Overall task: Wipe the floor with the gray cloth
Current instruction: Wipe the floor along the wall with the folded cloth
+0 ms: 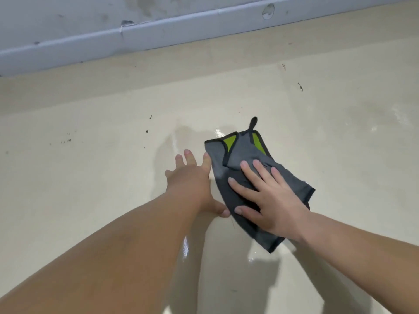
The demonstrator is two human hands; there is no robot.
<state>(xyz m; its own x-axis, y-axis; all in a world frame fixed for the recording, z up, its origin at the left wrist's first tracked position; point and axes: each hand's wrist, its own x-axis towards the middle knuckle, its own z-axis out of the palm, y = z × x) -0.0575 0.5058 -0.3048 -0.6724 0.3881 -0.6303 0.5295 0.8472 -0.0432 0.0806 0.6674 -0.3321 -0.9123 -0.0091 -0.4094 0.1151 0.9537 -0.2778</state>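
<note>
Our forearms enter from bottom edge. Gray cloth (249, 184), folded, green patches and dark hang loop at far end, lies on cream floor (90, 177). Our right hand (269, 196) flat on cloth, fingers spread. Left hand (192, 180) spread flat on floor, touching cloth's left edge. Wet sheen around cloth. Dark specks left. Gray baseboard (158, 35) beyond.

a plain indoor room, maybe a home, though which kind i can't tell: a glossy cream floor (90, 177) with dark specks and wet sheen beyond the fingers (187, 155), and a scuffed grey-white skirting board (158, 32) under a stained wall (68, 14).
</note>
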